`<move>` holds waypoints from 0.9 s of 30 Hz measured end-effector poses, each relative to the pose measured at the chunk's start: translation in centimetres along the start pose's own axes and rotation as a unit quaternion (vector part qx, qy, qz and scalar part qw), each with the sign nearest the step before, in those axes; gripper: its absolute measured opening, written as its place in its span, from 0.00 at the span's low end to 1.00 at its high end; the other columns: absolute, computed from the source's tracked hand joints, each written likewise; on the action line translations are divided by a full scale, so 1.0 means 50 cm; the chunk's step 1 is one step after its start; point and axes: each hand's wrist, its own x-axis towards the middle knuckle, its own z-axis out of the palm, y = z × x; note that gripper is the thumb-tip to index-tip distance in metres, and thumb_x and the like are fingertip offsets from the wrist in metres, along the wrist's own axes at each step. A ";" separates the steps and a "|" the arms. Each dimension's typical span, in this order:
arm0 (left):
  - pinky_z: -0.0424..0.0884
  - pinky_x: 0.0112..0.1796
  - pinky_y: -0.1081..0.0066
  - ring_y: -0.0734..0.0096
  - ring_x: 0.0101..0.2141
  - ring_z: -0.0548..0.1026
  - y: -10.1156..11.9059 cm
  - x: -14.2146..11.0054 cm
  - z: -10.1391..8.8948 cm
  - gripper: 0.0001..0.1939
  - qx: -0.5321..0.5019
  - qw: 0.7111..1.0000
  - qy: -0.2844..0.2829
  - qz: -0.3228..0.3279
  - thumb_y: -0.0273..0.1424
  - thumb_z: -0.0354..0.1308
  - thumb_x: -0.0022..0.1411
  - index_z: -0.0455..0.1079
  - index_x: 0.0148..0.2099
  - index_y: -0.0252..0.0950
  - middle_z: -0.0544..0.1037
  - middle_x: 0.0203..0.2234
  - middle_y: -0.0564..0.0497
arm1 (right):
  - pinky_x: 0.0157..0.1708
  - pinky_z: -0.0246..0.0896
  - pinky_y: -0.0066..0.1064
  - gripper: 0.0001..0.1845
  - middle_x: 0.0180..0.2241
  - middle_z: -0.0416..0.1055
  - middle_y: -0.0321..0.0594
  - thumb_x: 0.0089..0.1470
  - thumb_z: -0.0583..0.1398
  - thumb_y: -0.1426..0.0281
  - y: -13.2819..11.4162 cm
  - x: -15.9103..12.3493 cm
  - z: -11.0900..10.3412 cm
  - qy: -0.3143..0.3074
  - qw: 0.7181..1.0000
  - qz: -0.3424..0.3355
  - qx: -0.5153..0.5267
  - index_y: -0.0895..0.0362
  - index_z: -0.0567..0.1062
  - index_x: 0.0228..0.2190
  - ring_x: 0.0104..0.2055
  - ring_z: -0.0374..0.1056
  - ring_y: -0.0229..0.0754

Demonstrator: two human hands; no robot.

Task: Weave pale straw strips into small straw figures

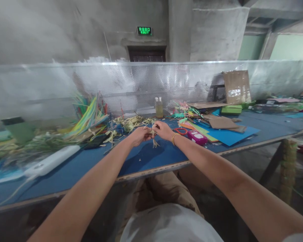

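Note:
Both my hands meet over the front middle of the blue table. My left hand has its fingers closed on a small pale bundle of raffia-like strands, whose frayed ends hang down. From the right, my right hand pinches the top of the same bundle; a gold-coloured bracelet circles that wrist. The fingers hide most of the bundle's upper part. Pale loose strips lie just behind and left of the hands. A red loop and a magenta box lie right of them.
At the left stand a white power strip, a green container and a bunch of coloured strips. A clear bottle stands behind the hands. Blue sheets and cardboard pieces lie right. A perforated metal panel closes the back.

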 end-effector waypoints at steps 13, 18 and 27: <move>0.69 0.24 0.76 0.74 0.24 0.74 0.000 0.003 0.000 0.13 -0.010 1.000 0.023 0.016 0.32 0.71 0.45 0.69 0.29 0.35 0.77 0.23 0.49 | 0.31 0.54 0.28 0.04 0.24 0.66 0.33 0.49 0.56 0.70 -0.006 -0.001 -0.006 0.019 0.998 0.011 0.061 0.56 0.66 0.25 0.28 0.60 0.36; 0.70 0.27 0.74 0.72 0.25 0.76 -0.005 0.003 -0.001 0.17 0.010 0.998 0.032 0.054 0.33 0.72 0.42 0.66 0.28 0.35 0.76 0.22 0.52 | 0.32 0.55 0.28 0.04 0.24 0.66 0.33 0.46 0.58 0.70 -0.005 0.000 -0.006 0.012 0.991 0.038 0.129 0.57 0.67 0.23 0.28 0.60 0.35; 0.73 0.31 0.72 0.72 0.25 0.77 0.001 0.001 -0.005 0.16 0.065 0.995 0.001 0.073 0.33 0.71 0.43 0.66 0.28 0.35 0.76 0.20 0.54 | 0.20 0.51 0.25 0.05 0.15 0.61 0.30 0.43 0.59 0.70 -0.007 -0.002 -0.002 -0.061 0.930 0.186 0.311 0.57 0.67 0.22 0.18 0.56 0.32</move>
